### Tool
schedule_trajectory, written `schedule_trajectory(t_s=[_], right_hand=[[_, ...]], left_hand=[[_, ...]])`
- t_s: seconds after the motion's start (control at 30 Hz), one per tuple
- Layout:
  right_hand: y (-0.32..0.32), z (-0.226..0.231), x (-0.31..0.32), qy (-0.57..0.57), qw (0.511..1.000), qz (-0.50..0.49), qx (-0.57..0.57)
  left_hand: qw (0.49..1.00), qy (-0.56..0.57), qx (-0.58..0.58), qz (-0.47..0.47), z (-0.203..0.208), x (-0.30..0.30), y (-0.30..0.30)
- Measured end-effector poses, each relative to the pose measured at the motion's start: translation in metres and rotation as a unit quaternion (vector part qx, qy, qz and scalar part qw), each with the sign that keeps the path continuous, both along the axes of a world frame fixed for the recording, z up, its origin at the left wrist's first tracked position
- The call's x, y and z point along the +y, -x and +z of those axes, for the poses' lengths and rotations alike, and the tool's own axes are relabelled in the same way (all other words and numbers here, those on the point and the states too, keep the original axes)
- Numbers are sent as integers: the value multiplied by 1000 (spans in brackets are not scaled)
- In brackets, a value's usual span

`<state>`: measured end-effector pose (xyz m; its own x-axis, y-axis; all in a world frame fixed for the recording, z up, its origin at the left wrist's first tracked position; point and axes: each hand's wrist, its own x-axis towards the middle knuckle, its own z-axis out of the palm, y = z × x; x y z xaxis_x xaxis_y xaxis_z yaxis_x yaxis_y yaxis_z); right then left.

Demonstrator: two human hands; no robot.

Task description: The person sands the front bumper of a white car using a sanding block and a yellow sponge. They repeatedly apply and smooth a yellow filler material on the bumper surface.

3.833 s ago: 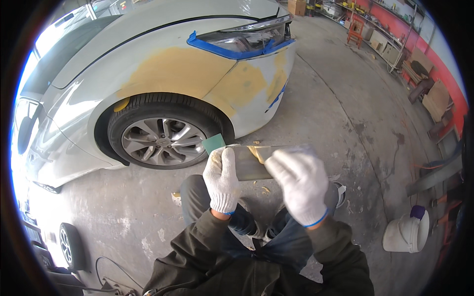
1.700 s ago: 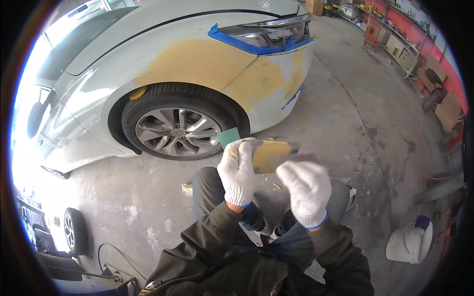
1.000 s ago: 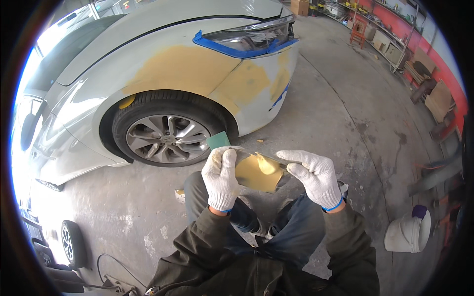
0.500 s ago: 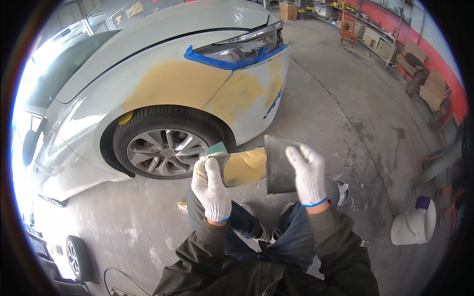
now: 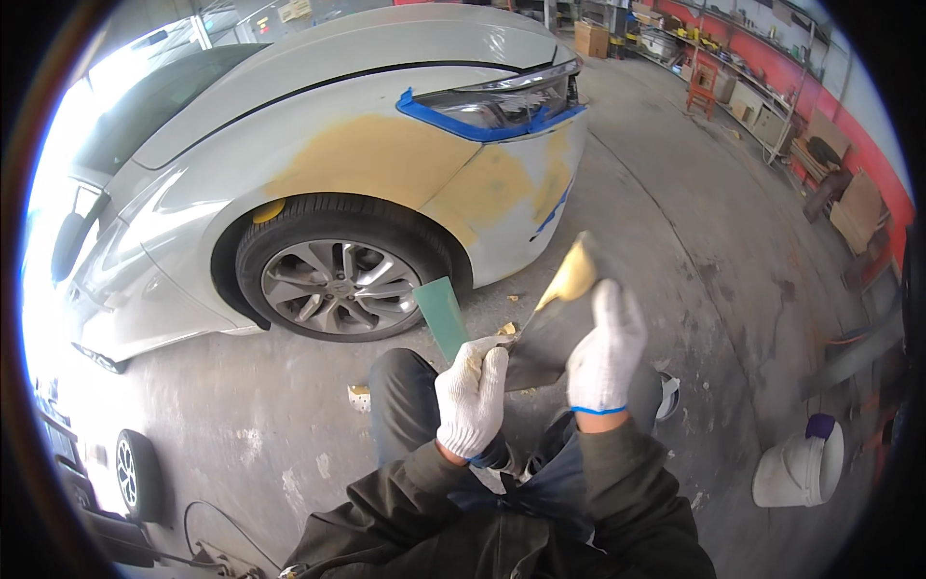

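My left hand, in a white knit glove, is closed on a green flat spreader that sticks up toward the wheel. A dark flat plate also meets its fingers, blurred by motion. My right hand, gloved too, grips a dark flat spreader, smeared by its movement. A lump of yellow putty clings along the upper edge of that spreader. Ahead stands a white car, its front fender coated with dull yellow filler. Blue masking tape borders the headlight.
The car's front wheel is close ahead of my knees. Yellow crumbs lie on the concrete floor. A white bucket stands at right, a loose wheel at lower left. Shelves line the red wall.
The dark spreader in my right hand has tilted and swept over the plate, now carrying the putty. My left hand moved right and lower, and more of the green spreader shows.
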<state>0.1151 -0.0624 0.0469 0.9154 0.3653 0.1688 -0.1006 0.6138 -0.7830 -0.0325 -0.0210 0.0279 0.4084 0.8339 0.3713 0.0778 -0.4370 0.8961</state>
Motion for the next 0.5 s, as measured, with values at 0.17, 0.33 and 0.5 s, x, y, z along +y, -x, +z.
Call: schedule_trajectory(t_s=[0.17, 0.33, 0.5], right_hand=[[-24, 26, -36, 39, 954, 264, -135], [-19, 17, -39, 174, 892, 361, -209], [-18, 4, -40, 241, 856, 344, -302]], left_hand=[[999, 2, -28, 25, 4, 20, 5], [996, -38, -50, 70, 13, 35, 13], [992, 35, -98, 70, 15, 52, 29]])
